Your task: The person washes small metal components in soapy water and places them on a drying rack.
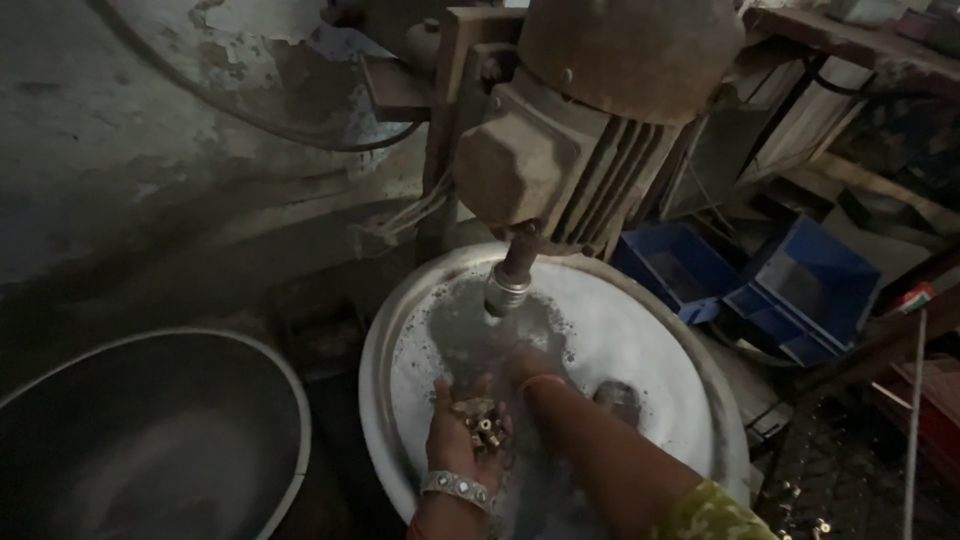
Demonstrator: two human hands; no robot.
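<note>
A dim, grimy small metalworking workshop. A rusty electric motor [590,130] with a spindle hangs at twelve o'clock over a wide round metal pan [640,330]. Blue plastic parts bins [800,290] lie stacked at two o'clock. A peeling, stained wall [150,150] fills ten o'clock, and a large dark metal basin [150,440] sits at eight o'clock.

Brass-gold small parts [482,424], a silvery-grey pan [640,330], blue bins [800,285], a rust-brown motor [570,150].
</note>
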